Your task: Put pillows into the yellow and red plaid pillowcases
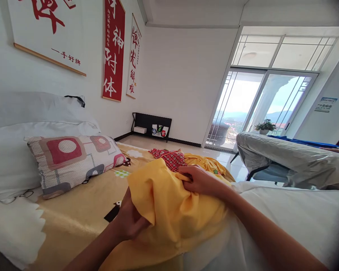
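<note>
A large yellow cloth, which looks like a duvet cover [172,210], is bunched up in front of me over the bed. My left hand [130,218] grips its left edge, the thumb in front and the other fingers partly hidden by the folds. On the upper right side, my right hand [196,180] has its fingers curled around a pinched fold. Beyond my hands lie a red plaid cloth [171,159] and more crumpled yellow fabric [206,162]. A white quilt [296,210] spreads to the right, its near part meeting the yellow cloth.
A patterned pillow [76,158] and white cushions [11,150] lie left on the tan printed bed sheet [70,207]. A low black shelf [149,124] stands by the far wall. To the right are a covered table [282,158], a chair [268,172] and glass doors [260,105].
</note>
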Tool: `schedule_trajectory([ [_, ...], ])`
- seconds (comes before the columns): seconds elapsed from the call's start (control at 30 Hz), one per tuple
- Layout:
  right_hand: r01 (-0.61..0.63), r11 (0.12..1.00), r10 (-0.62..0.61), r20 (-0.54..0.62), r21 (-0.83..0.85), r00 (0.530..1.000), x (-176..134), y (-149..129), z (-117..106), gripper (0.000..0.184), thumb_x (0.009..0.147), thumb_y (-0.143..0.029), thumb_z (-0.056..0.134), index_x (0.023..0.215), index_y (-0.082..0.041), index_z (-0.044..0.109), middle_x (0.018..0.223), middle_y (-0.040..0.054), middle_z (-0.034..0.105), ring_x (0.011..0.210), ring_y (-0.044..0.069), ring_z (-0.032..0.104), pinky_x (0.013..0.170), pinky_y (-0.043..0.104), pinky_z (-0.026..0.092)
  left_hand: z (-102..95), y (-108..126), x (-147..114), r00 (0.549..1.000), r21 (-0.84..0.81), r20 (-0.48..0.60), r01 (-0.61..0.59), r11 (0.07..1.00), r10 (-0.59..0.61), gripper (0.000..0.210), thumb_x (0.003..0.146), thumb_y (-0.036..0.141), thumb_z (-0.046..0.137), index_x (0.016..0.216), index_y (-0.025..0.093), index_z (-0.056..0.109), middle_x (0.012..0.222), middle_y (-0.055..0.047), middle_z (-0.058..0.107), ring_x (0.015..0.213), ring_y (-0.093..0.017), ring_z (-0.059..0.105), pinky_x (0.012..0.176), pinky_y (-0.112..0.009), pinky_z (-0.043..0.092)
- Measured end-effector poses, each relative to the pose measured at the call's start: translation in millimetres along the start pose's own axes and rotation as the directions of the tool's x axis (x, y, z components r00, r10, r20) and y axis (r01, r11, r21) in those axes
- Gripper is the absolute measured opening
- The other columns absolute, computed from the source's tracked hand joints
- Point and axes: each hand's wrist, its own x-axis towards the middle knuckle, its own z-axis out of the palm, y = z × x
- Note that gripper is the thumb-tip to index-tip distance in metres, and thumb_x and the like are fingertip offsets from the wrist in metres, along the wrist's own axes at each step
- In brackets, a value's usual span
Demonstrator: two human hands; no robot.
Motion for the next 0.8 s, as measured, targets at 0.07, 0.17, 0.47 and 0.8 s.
schedule_trajectory([
  [0.07,-0.004,1.0,0.004,-0.008,0.026,1.0,0.8,-0.2,0.8,0.018,0.064,-0.014,0.047,0.06,-0.02,0.03,0.057,-0.0065,0.034,0.058,0.01,0.033,0.056,0.026,0.023,0.3,7.3,9.0,0.998,-0.008,-0.059,-0.006,1.0,0.005,0.025,0.076,0.042,0.062,0.078,0.018,0.068,0.084,-0.009,0.071,0.08,-0.026,0.066,0.07,-0.036,0.055],
  [0.17,0.007,0.99,-0.01,0.024,0.138,1.0,-0.9,2.4,-7.8,0.022,0.074,-0.022,0.05,0.06,-0.021,0.033,0.058,-0.0064,0.033,0.058,0.01,0.032,0.054,0.025,0.024,2.7,16.0,26.5,0.994,-0.125,-0.033,0.101,0.987,-0.105,0.017,0.073,0.036,0.066,0.076,0.02,0.069,0.077,-0.006,0.074,0.076,-0.025,0.069,0.071,-0.036,0.055],
  [0.47,-0.011,0.998,0.006,-0.093,-0.058,0.996,-0.6,38.1,-38.3,0.04,0.087,-0.049,0.052,0.061,-0.02,0.044,0.06,-0.0047,0.04,0.059,0.011,0.035,0.057,0.025,0.029,-16.0,18.4,49.8,0.911,-0.426,0.103,0.403,0.81,-0.399,0.021,0.068,0.031,0.067,0.082,0.016,0.07,0.09,-0.007,0.074,0.086,-0.027,0.067,0.077,-0.035,0.054],
  [0.8,0.058,0.989,-0.095,-0.286,-0.135,0.953,-20.1,32.9,-73.2,0.04,0.09,-0.052,0.046,0.067,-0.02,0.054,0.077,0.0032,0.057,0.067,0.014,0.049,0.063,0.028,0.039,-34.8,16.9,76.0,0.932,-0.569,-0.069,0.257,0.781,-0.357,0.028,0.066,0.021,0.071,0.093,0.017,0.069,0.095,-0.005,0.071,0.095,-0.025,0.064,0.081,-0.03,0.052],
])
